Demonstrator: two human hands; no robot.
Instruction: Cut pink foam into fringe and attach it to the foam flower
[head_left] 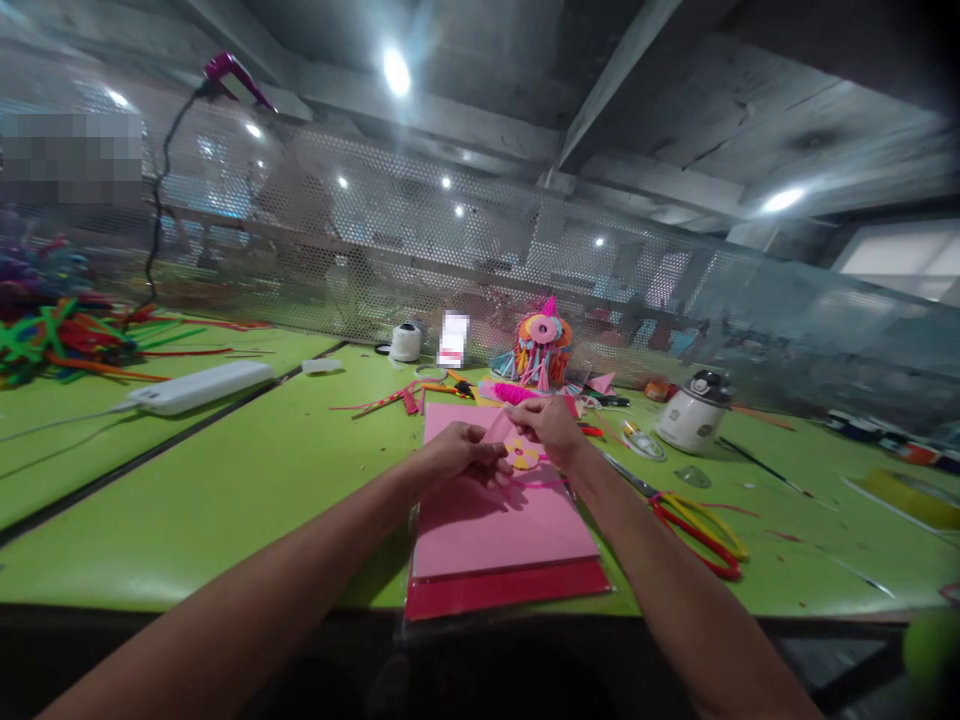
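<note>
Pink sheets point(502, 545) lie in a stack on the green table, with a red sheet point(510, 592) under their near edge. Over the stack, my left hand point(465, 455) and my right hand point(547, 422) both pinch a small, thin pink piece point(498, 428), paper or felt, held between them. A yellow flower shape point(523, 454) with a pinkish centre sits just below my fingers. Near it runs a thin pink strip point(544, 485). My fingertips partly hide the small piece.
Scissors with red and yellow handles point(697, 535) lie right of my right forearm. Behind stand a tasselled, colourful craft figure point(543, 345), a white thread spool point(406, 343) and a white pot point(694, 412). A power strip point(202, 387) and pipe cleaners point(67, 345) lie left.
</note>
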